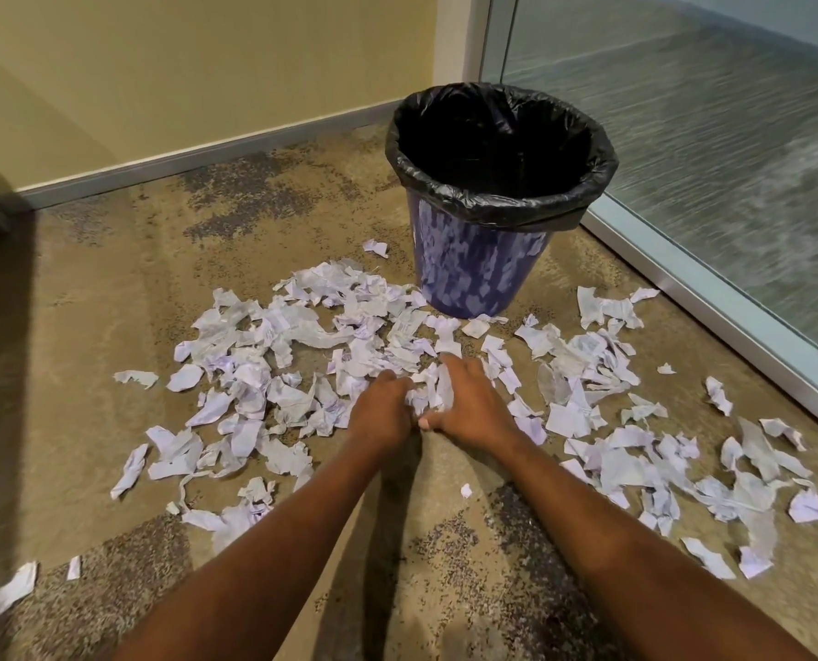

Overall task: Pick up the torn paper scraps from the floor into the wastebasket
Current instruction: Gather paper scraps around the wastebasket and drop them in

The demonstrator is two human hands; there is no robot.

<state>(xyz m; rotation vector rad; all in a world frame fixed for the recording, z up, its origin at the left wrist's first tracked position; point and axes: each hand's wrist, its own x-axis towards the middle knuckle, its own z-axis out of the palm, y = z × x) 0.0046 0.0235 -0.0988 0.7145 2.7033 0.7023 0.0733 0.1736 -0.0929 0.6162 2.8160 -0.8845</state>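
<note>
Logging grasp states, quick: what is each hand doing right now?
Left hand: closed on paper scraps.
Right hand: closed on the same paper scraps.

- Torn paper scraps (302,355): white, crumpled, faintly printed. We log them strewn across the floor (111,302) in a wide band in front of the wastebasket, some touching its base.
- Wastebasket (478,269): blue, mottled, upright, with a black liner folded over the rim. We note a dark interior.
</note>
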